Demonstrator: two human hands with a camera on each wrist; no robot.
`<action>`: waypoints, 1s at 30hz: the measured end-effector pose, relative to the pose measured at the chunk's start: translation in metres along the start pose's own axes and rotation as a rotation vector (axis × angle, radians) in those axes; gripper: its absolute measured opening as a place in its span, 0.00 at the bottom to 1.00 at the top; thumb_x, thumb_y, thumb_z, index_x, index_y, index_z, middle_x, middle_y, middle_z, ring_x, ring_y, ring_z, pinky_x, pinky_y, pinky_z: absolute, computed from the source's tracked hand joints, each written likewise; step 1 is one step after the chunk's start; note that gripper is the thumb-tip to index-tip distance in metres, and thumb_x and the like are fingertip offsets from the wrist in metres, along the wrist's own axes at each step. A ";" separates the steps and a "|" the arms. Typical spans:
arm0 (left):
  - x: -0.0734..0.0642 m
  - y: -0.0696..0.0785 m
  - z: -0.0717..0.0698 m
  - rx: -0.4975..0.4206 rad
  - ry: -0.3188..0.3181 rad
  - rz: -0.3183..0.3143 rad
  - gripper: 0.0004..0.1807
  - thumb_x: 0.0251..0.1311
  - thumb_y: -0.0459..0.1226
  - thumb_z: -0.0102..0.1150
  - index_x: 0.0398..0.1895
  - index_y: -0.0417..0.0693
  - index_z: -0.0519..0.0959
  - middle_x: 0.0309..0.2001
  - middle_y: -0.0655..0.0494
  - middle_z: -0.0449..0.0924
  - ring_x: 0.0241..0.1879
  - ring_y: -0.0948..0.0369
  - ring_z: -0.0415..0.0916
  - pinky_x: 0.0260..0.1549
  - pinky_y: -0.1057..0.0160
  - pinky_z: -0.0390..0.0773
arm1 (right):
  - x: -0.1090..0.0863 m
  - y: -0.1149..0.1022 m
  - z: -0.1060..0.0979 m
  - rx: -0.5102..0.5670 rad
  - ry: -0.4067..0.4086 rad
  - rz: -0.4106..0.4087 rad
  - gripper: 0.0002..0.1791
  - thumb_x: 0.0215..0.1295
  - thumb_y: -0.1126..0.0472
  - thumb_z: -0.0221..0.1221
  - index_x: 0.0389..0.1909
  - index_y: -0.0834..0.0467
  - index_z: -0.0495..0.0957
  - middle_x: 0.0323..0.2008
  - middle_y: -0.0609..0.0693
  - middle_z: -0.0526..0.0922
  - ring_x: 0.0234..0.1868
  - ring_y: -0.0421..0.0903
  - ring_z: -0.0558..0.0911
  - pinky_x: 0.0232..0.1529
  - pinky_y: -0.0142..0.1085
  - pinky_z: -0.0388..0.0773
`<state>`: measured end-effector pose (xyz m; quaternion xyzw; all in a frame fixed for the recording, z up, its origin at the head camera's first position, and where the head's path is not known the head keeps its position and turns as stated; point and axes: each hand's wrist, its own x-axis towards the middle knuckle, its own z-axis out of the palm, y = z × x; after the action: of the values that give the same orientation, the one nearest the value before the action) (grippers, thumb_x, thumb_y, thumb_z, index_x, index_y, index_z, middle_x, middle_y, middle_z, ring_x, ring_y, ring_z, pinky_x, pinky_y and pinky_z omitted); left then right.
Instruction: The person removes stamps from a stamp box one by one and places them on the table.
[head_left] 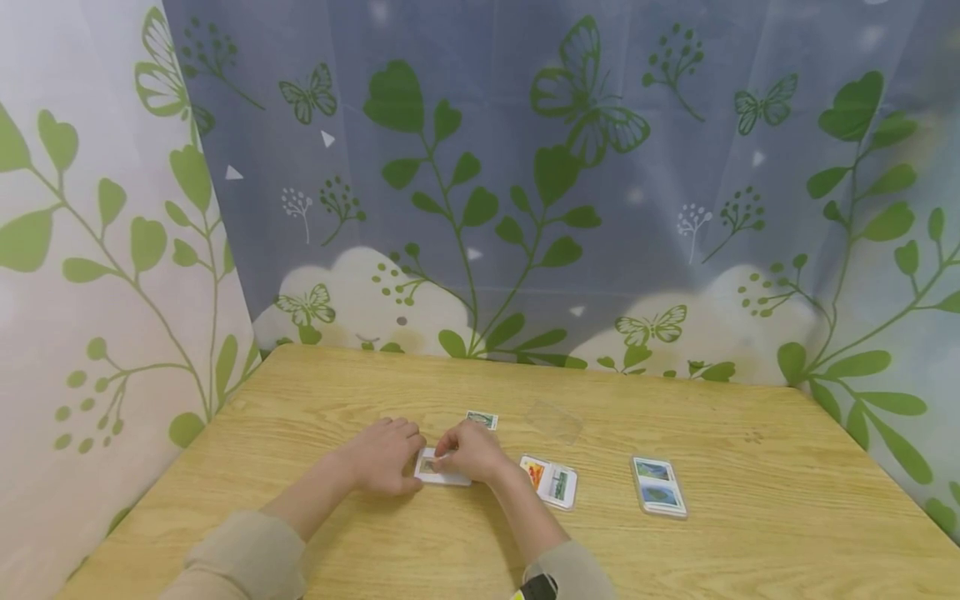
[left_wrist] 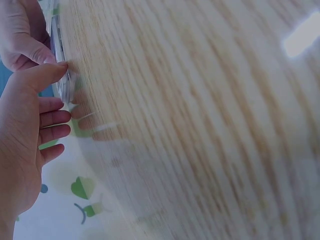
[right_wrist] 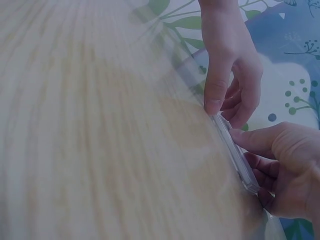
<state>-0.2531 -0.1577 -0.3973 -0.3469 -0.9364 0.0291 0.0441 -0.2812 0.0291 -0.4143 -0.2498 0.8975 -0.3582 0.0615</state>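
A flat clear-edged case (head_left: pixel 453 479) with a white insert lies on the table in front of me. My left hand (head_left: pixel 384 457) holds its left end, thumb at the near corner and fingers along the far side. My right hand (head_left: pixel 471 452) comes over the case from the right, thumb and forefinger pinching a small brownish stamp (head_left: pixel 427 463) against the insert; the hand hides part of it. Seen edge-on in the right wrist view, the case (right_wrist: pixel 237 157) is thin and layered. Just behind the right hand lies a greenish stamp (head_left: pixel 483 419), partly covered.
To the right of my hands lies a case with an orange and a green stamp (head_left: pixel 558 485). Farther right is another case with two blue-green pictures (head_left: pixel 660 487). A clear plastic sheet (head_left: pixel 555 422) lies behind on the wooden table (head_left: pixel 750 467). Patterned curtains (head_left: pixel 495 183) surround the table.
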 end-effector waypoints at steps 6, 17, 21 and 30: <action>0.000 0.001 0.000 -0.002 -0.002 -0.007 0.24 0.50 0.54 0.59 0.41 0.45 0.76 0.38 0.57 0.73 0.41 0.58 0.68 0.45 0.56 0.71 | 0.000 0.002 0.001 0.055 0.016 0.012 0.03 0.50 0.63 0.66 0.23 0.56 0.81 0.34 0.45 0.75 0.39 0.44 0.70 0.41 0.41 0.67; 0.001 0.001 -0.001 0.017 0.002 -0.003 0.24 0.50 0.55 0.59 0.40 0.45 0.76 0.37 0.58 0.72 0.40 0.59 0.68 0.43 0.57 0.71 | 0.000 0.005 0.000 0.110 -0.019 -0.017 0.04 0.52 0.65 0.64 0.21 0.58 0.80 0.28 0.45 0.76 0.28 0.41 0.71 0.24 0.28 0.66; 0.001 0.002 -0.001 0.017 -0.003 -0.007 0.25 0.50 0.55 0.58 0.42 0.44 0.76 0.39 0.57 0.73 0.41 0.59 0.69 0.44 0.57 0.71 | 0.000 0.007 -0.002 0.159 -0.020 -0.030 0.04 0.52 0.66 0.64 0.21 0.60 0.79 0.30 0.47 0.75 0.32 0.43 0.70 0.28 0.30 0.67; 0.002 0.001 0.000 0.019 -0.016 -0.022 0.28 0.50 0.55 0.58 0.46 0.43 0.76 0.42 0.55 0.74 0.45 0.57 0.69 0.47 0.55 0.70 | 0.001 0.016 -0.006 0.249 0.024 0.011 0.04 0.55 0.63 0.63 0.26 0.59 0.80 0.34 0.47 0.77 0.38 0.44 0.73 0.37 0.35 0.72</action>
<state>-0.2535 -0.1556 -0.3973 -0.3358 -0.9402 0.0402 0.0401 -0.2902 0.0427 -0.4207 -0.2310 0.8482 -0.4694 0.0833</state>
